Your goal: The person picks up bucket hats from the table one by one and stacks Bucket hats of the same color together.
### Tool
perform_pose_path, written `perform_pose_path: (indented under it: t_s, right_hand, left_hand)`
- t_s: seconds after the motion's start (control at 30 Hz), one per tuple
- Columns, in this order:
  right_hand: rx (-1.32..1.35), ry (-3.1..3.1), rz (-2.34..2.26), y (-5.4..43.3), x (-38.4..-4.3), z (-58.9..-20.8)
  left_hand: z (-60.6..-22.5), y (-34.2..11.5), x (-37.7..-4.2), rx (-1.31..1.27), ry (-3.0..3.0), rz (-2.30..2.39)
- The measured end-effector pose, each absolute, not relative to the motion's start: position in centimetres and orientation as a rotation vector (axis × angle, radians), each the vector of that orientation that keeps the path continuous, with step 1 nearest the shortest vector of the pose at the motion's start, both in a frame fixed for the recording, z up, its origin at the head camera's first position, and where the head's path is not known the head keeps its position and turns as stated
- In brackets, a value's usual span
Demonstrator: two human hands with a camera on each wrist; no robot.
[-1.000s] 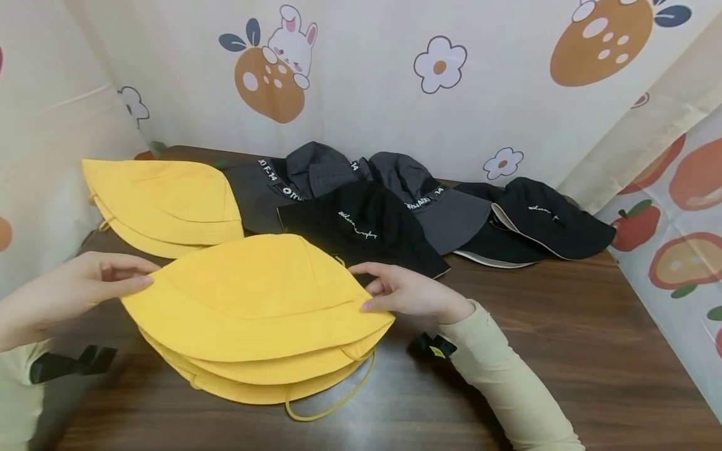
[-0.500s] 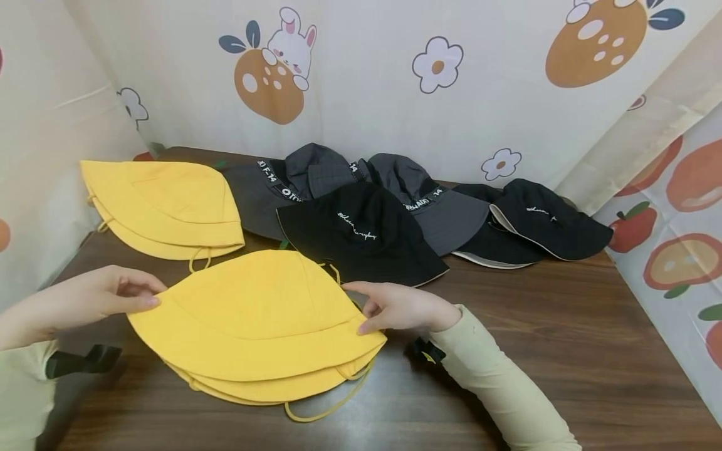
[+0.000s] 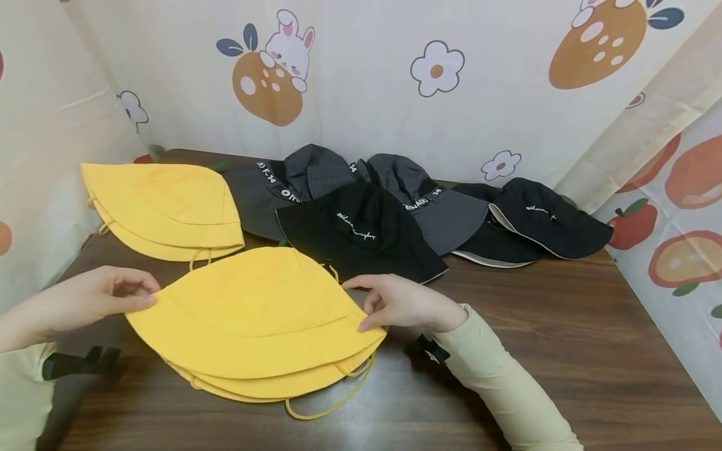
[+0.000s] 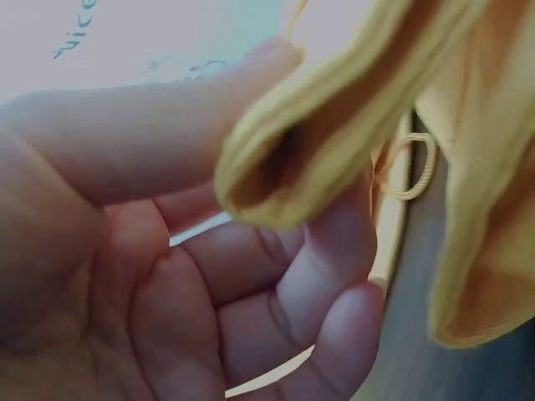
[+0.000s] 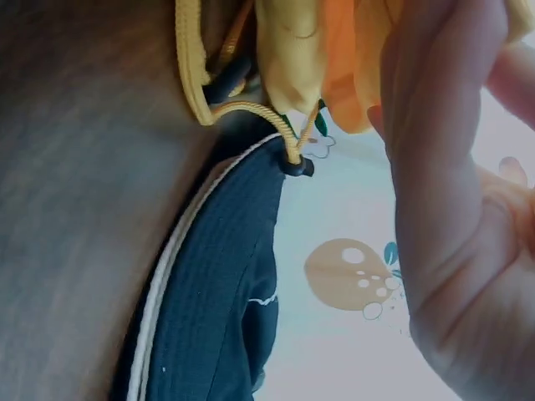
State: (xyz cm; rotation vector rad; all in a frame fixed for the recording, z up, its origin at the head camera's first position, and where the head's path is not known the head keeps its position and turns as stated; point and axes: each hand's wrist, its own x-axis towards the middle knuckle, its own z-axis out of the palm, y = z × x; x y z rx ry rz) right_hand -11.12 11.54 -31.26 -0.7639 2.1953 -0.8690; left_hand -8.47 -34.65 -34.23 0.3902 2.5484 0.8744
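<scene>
A yellow bucket hat (image 3: 254,307) lies on top of a small stack of yellow hats at the front of the brown table (image 3: 564,351). My left hand (image 3: 121,294) pinches its left brim edge; in the left wrist view the yellow brim (image 4: 334,125) sits between thumb and fingers. My right hand (image 3: 389,304) pinches the right brim edge, with the yellow fabric (image 5: 334,50) and its chin cord (image 5: 251,113) showing beside the fingers (image 5: 435,167).
Another yellow hat stack (image 3: 163,210) lies at the back left. Grey hats (image 3: 316,175) and black hats (image 3: 361,232) (image 3: 547,216) spread along the back. Printed cloth walls (image 3: 366,94) close in three sides. A loose yellow cord (image 3: 321,410) trails at the front.
The top yellow hat has come down and settled onto the stack between my hands, shifting slightly right. Both hands stay on its brim edges.
</scene>
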Motion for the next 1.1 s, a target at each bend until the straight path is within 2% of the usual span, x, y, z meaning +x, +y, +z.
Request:
perform_pose_path:
  t_s: [0.3, 0.67, 0.93, 1.1]
  right_hand:
    - [-0.682, 2.109, -0.848, 11.1, -11.0, -32.3]
    - [-0.682, 2.085, -0.975, 12.3, -12.0, -31.1]
    - [-0.629, 2.051, -1.169, 14.4, -12.3, -30.4]
    - [-0.602, 2.020, -1.360, 16.6, -12.4, -30.5]
  left_hand:
    - [-34.2, -34.6, -8.4, 0.336, 2.551, 0.893]
    - [-33.5, -35.8, -8.6, 0.055, 2.555, 1.121]
    - [-33.4, -36.2, -9.0, 0.100, 2.472, 1.650]
    - [-34.2, -36.9, -9.9, 0.188, 1.958, 2.257]
